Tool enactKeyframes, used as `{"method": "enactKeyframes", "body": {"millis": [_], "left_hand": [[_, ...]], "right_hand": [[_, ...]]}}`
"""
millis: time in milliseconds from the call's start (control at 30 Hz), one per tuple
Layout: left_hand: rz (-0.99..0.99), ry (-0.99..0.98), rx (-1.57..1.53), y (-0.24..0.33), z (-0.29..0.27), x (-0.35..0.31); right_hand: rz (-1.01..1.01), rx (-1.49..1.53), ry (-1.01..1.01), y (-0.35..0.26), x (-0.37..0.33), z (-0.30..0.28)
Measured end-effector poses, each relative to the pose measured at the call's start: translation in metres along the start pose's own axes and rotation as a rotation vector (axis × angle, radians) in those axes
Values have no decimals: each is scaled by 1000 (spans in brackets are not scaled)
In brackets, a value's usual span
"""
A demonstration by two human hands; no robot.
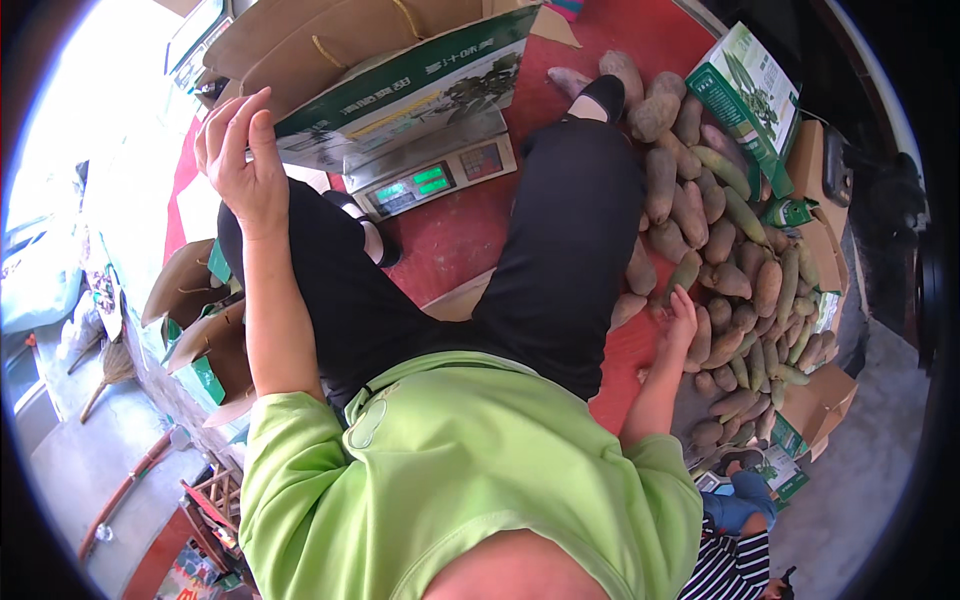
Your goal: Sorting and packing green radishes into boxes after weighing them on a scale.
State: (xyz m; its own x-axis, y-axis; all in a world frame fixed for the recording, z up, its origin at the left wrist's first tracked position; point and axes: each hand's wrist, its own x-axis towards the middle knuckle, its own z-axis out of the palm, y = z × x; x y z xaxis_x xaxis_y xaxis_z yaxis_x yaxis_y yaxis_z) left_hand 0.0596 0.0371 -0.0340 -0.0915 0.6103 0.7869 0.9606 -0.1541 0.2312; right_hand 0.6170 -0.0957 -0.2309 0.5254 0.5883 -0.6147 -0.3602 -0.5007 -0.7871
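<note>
Sweet potatoes (735, 270), a long heap of brown and greenish tubers, lie on the red floor (460, 235) at the right of the scene, running from the far right down toward the near right. Right hand (680, 318) is down at the near edge of that heap, fingers (688, 300) spread loosely and resting against the tubers, holding nothing that shows. Left hand (240, 150) is up at the far left, fingers half curled and open, right beside the flap of a brown and green cardboard box (390, 70). That box sits on a grey digital scale (435, 175), its green display facing near. Black-trousered legs (560, 240) stretch out between the scale and the heap, under a light green shirt (450, 480). More flat green and brown cartons (750, 95) stand just beyond the heap at the far right, and folded ones (200, 330) lean at the left. At the near right corner another person's striped sleeve (735, 565) shows.
</note>
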Motion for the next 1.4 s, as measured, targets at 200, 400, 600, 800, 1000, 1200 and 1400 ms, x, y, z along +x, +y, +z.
{"method": "enactKeyframes", "body": {"millis": [200, 400, 600, 800, 1000, 1200, 1400], "left_hand": [[-70, 69, -29, -6, -7, 2], [-51, -12, -56, -4, -12, 3], [-57, -81, -83, -2, -22, 0], [-61, -133, -70, -1, -26, 2], [-75, -128, -84, -1, -23, 3], [-101, -121, -105, -4, -18, 2], [-118, -86, -70, -1, -20, 3]], "right_hand": [[-238, -100, -138, -87, -38, 52], [-492, -166, -327, -177, -54, 117], [-748, -234, -705, -255, -113, 223], [-961, -520, -1286, -283, -169, 333], [-946, -474, -1232, -242, -173, 407], [-922, -377, -955, -229, -120, 389], [-868, -424, -723, -226, -88, 372]]}}
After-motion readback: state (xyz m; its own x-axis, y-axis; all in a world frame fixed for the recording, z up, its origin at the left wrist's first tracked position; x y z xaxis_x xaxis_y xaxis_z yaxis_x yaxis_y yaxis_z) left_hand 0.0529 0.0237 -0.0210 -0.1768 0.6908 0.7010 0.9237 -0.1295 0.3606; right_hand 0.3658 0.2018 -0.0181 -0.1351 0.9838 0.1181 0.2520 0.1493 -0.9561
